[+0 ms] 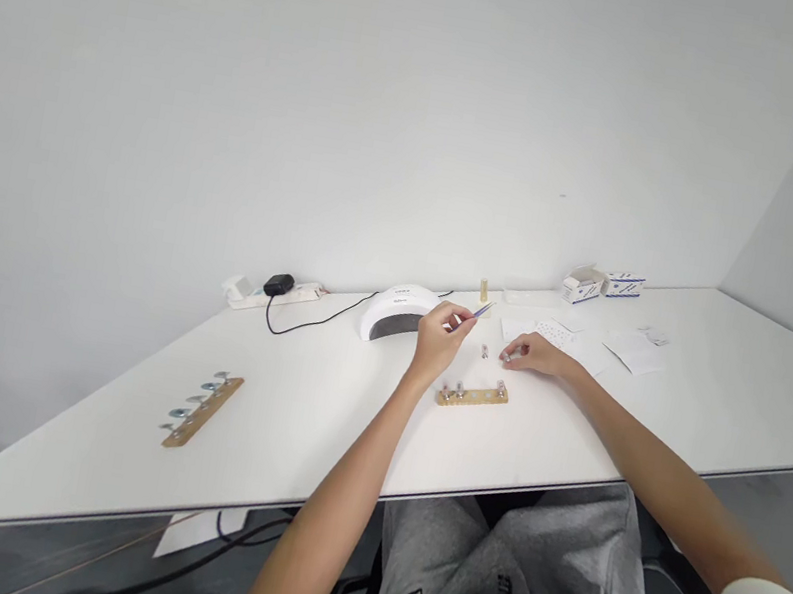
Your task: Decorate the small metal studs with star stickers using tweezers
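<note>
Raised over the table near the lamp, my left hand (441, 337) is closed around a pair of tweezers (483, 311) whose tips point up and to the right. Low on the white surface, my right hand (533, 354) pinches a small silvery clear piece (506, 358), too small to make out fully. Just left of it stands a similar small piece (486, 352). Nearer my body lies a wooden strip (475, 399) bearing several small clear-topped pieces and pale round spots between them.
A white arched lamp (402, 300) sits behind my left hand. Another wooden strip (200, 414) with several upright pieces lies at left. A power strip (290, 296) with a black adapter (279, 285) runs along the wall. Papers (634, 353), small boxes (583, 285) and a yellowish bottle (484, 290) are toward the back.
</note>
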Demonstrator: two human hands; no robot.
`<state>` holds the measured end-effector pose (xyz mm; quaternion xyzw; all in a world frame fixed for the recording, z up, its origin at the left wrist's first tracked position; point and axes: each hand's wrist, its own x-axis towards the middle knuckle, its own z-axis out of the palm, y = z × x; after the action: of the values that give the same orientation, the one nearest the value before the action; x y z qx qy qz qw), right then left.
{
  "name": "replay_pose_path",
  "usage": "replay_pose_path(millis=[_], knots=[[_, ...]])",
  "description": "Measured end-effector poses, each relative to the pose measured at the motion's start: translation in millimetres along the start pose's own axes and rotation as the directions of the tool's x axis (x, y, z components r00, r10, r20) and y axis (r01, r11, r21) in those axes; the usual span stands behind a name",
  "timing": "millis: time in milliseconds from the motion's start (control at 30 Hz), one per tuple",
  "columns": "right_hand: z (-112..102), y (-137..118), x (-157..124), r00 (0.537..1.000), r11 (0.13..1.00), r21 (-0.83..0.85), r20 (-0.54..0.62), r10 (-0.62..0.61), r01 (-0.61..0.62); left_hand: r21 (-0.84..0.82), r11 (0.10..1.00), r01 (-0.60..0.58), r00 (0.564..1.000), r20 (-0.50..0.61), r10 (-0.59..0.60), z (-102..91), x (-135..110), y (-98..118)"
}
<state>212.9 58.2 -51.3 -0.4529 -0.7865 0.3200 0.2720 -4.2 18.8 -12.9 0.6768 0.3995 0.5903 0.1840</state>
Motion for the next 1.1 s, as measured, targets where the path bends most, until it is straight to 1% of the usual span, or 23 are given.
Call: replay_pose_path(millis=[133,233,333,433,500,567,700,833,1100], knots=[[5,6,4,1.000,1.000,0.006,-0.014,0.001,-0.001,0.000,1.000,0.000,1.000,0.007,0.000,-0.4,0,2],[7,8,5,0.998,1.000,0.022,-0.055,-0.007,0.008,0.009,1.000,0.001,1.000,0.006,-0.001,-1.3,-1,3],[8,5,5,0.985,0.996,0.062,-0.164,-0.046,0.057,0.013,1.000,0.004,1.000,0.002,-0.004,-2.1,-1,2],[5,-2,5,0.950,0.990,0.080,-0.299,-0.090,0.119,0.035,0.999,-0.010,1.000,0.001,0.010,-2.0,-1,0],[2,-7,4,0.929,0.987,0.085,-0.357,-0.096,0.135,0.068,0.997,-0.044,0.999,0.006,0.044,-1.5,-1,-2],[0,-11,3,0.916,0.984,0.107,-0.390,-0.089,0.142,0.103,0.989,-0.102,0.995,0.026,0.099,-0.7,-1,-3],[0,-16,2,0.904,0.981,0.107,-0.414,-0.105,0.163,0.158,0.965,-0.207,0.977,0.092,0.194,0.4,-3,-5],[1,-19,1,0.903,0.979,0.067,-0.404,-0.148,0.191,0.205,0.945,-0.255,0.963,0.140,0.230,0.4,-3,-9],[0,-28,-4,0.899,0.970,0.073,-0.398,-0.183,0.230,0.304,0.884,-0.355,0.927,0.236,0.291,-0.6,-4,-19]])
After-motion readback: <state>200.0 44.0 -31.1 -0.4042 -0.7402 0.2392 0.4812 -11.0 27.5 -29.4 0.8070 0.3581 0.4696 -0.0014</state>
